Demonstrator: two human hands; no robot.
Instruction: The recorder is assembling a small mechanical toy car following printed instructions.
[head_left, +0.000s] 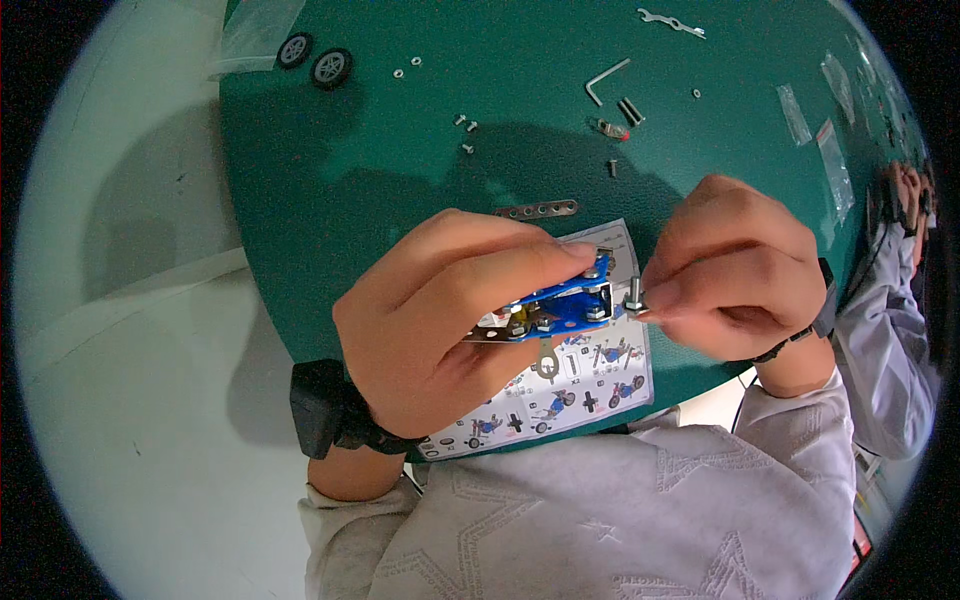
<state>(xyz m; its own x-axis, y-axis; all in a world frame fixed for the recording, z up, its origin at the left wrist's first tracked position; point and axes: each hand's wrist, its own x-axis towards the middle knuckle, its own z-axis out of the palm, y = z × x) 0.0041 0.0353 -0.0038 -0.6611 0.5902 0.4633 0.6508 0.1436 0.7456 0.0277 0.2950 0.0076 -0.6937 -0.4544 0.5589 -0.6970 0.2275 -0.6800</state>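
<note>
My left hand [450, 300] is closed around a small model assembly of blue plates [565, 310] with bolts and nuts through it. Its thumb presses on the upper plate. A flat metal piece with a ringed end [547, 363] sticks out below the assembly. Just right of the blue plates, my right hand [745, 275] pinches a small silver bolt [635, 296], shank pointing up, apart from the model. Beneath both hands lies a printed instruction sheet [640, 370] with small pictures of the model, partly covered. A perforated metal strip [545, 209] rests beyond my left hand.
On the green table are two black wheels [331, 69], loose nuts [398, 73], small screws [468, 149], a hex key [600, 82], longer bolts [631, 110] and a flat wrench [672, 23]. Clear plastic bags [833, 168] lie at right, near another person's hands [905, 195].
</note>
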